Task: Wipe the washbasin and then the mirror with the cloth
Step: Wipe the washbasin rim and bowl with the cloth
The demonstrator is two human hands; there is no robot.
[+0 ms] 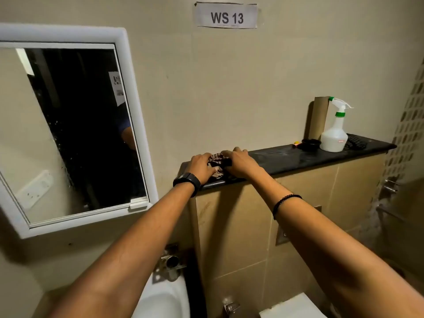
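Note:
A crumpled patterned cloth (218, 159) lies at the left end of a dark stone ledge (298, 157). My left hand (202, 167), with a black watch on its wrist, and my right hand (238, 162) both grip the cloth from either side. The white-framed mirror (68, 129) hangs on the wall to the left, its glass spotted. The white washbasin (165, 299) shows at the bottom, partly hidden by my left forearm, with a chrome tap (171, 262) above it.
A white spray bottle (333, 131) with a green collar stands on the ledge's right part, beside a cardboard tube (317, 118), a small black dish (311, 143) and a black comb (355, 142). A paper sign "WS 13" (226, 16) is on the wall. Chrome fittings (390, 184) are at right.

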